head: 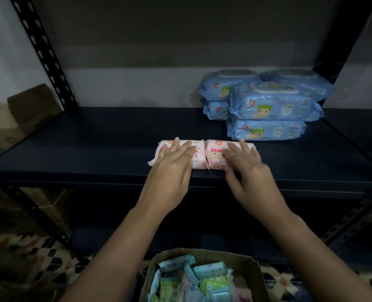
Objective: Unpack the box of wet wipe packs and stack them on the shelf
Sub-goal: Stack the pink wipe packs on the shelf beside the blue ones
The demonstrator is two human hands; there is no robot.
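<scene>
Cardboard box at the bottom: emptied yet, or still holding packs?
Still holding packs. The cardboard box is open at the top, and small blue, green and pink packs fill what shows.

Two bare forearms run up from the lower edge, no sleeves showing. The left hand point(169, 171) and right hand point(250, 173) wear no gloves, rings or watch.

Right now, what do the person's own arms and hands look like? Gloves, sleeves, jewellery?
Both are bare. The left hand and right hand wear no gloves, and no rings show on the fingers. The wrists carry no watch or bracelet. Both forearms are uncovered as far as the bottom of the picture, so no sleeve shows.
</scene>
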